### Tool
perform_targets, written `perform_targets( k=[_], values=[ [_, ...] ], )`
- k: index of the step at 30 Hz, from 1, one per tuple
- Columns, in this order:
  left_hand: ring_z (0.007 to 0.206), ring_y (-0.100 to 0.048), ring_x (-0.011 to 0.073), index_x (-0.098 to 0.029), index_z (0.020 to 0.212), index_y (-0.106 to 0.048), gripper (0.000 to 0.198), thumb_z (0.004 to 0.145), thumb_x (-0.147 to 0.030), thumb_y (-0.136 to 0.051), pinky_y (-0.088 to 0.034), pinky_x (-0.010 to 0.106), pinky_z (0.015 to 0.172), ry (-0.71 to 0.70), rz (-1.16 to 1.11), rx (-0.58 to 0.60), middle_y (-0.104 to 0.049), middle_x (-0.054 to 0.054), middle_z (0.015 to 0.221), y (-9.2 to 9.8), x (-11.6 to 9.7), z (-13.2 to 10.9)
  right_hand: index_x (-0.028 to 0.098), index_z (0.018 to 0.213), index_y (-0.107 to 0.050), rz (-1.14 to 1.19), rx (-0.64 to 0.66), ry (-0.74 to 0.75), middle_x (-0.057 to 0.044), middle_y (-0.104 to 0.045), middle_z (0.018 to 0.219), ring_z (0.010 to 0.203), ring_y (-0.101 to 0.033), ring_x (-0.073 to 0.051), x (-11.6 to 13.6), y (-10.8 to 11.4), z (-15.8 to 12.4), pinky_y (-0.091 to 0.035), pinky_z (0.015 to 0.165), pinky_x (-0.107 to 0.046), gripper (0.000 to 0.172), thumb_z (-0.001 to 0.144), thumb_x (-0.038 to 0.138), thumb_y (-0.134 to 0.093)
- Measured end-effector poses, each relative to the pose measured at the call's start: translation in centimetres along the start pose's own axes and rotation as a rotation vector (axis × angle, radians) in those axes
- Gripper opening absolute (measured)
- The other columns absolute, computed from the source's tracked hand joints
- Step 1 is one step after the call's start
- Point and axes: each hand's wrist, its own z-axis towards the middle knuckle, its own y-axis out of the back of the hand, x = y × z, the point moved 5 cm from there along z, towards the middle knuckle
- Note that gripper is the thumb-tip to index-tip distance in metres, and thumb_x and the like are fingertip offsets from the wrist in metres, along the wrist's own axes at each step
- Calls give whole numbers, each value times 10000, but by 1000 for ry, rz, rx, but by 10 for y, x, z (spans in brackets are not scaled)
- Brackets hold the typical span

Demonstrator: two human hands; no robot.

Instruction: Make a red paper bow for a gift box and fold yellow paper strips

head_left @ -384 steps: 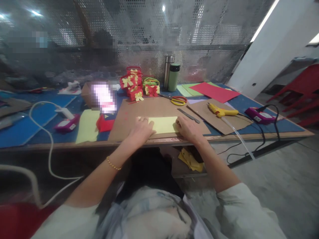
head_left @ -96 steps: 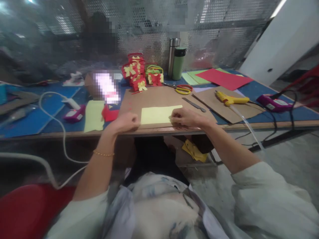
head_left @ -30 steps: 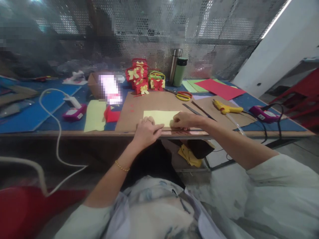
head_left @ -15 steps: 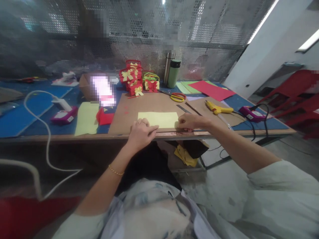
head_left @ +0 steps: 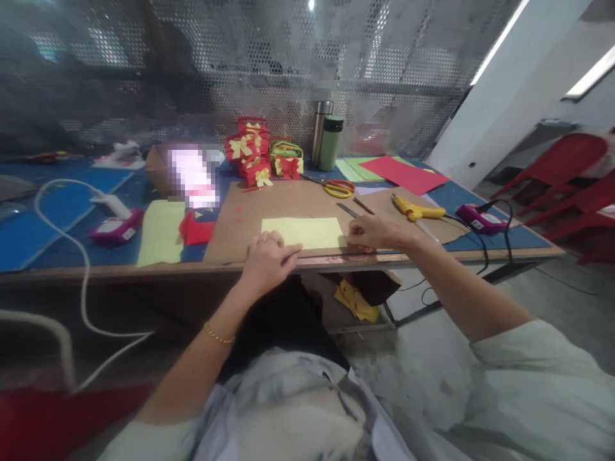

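A pale yellow sheet of paper (head_left: 312, 232) lies near the front edge of the brown cardboard (head_left: 293, 197). My left hand (head_left: 267, 259) holds its left end, the fingers bent over the corner and the thumb stretched along the near edge. At the right end, my right hand (head_left: 369, 232) is closed in a pinch on the paper's edge; its fingertips are partly hidden. Just beyond my right hand lie a flat grey blade-like strip (head_left: 346, 210) and a thin dark stick (head_left: 364, 205). Yellow-handled scissors (head_left: 339, 188) rest farther back.
To the right are a yellow glue gun (head_left: 417, 210) and a purple power socket (head_left: 480, 219). Red paper lanterns with bows (head_left: 250, 153) and a green bottle (head_left: 331, 144) stand at the back. Yellow paper (head_left: 162, 232), a red piece (head_left: 198, 229) and another purple socket (head_left: 116, 227) lie left.
The whole view has shifted slightly. Both hands stay at the two ends of the yellow paper; my right hand's wrist and knuckles have lifted a little.
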Motion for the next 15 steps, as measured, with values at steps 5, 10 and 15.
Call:
perform_targets(
  k=[5, 10, 15],
  values=[
    [1000, -531, 292, -312, 1220, -792, 334, 1020, -404, -540, -358, 428, 864, -14, 60, 8, -629, 114, 1012, 2, -2, -3, 179, 737, -644, 49, -149, 310, -8, -640, 653, 627, -501, -130, 34, -11, 12, -348, 622, -267, 220, 875, 334, -570],
    [1112, -535, 323, -325, 1331, -730, 443, 1005, -552, -536, -359, 475, 959, -18, 139, 48, -647, 146, 1204, 6, -2, -3, 156, 798, -697, 65, -127, 372, -33, -691, 743, 668, -519, -135, 43, -20, 28, -341, 630, -264, 234, 886, 319, -554],
    [1134, -552, 330, -291, 1293, -743, 390, 1014, -475, -541, -381, 477, 953, 56, 94, 101, -662, 150, 1205, 9, 5, 7, 161, 823, -702, 64, -166, 371, -41, -702, 777, 683, -521, -136, 45, -22, 35, -351, 637, -252, 186, 880, 275, -567]
  ],
)
